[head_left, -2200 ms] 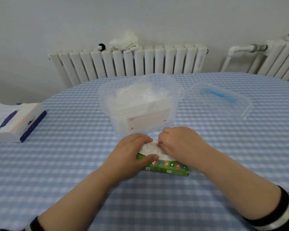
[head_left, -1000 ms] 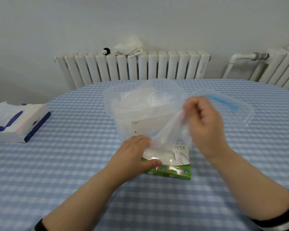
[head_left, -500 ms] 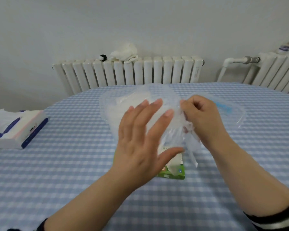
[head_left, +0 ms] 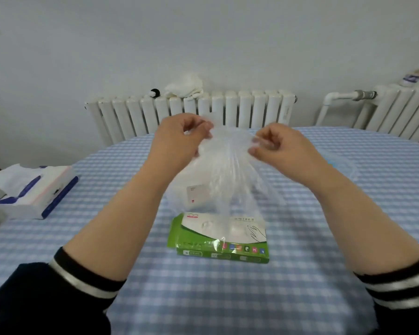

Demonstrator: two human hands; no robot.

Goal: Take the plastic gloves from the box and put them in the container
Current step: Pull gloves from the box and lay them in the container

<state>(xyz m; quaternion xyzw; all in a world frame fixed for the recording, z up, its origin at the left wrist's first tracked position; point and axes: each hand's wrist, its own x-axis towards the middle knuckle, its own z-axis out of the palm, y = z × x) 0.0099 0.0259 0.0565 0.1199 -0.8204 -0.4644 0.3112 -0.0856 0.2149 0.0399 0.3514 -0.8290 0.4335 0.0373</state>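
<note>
A clear plastic glove (head_left: 230, 165) hangs stretched between my two hands, above the table. My left hand (head_left: 179, 139) pinches its upper left edge and my right hand (head_left: 276, 146) pinches its upper right edge. Below it, near me, the green and white glove box (head_left: 218, 238) lies flat on the checked cloth, a bit of plastic sticking out of its front. The clear container (head_left: 191, 192) with white gloves inside stands just behind the box, mostly hidden by the held glove and my left forearm.
The container's clear lid (head_left: 344, 165) with a blue part lies to the right, behind my right forearm. A tissue pack (head_left: 34, 189) sits at the table's left edge. White radiators (head_left: 191, 110) stand behind the round table (head_left: 228, 298).
The glove came out of the box in my right hand. My left hand left the box, rose and took the glove's other edge. Both hands are now higher, spreading it.
</note>
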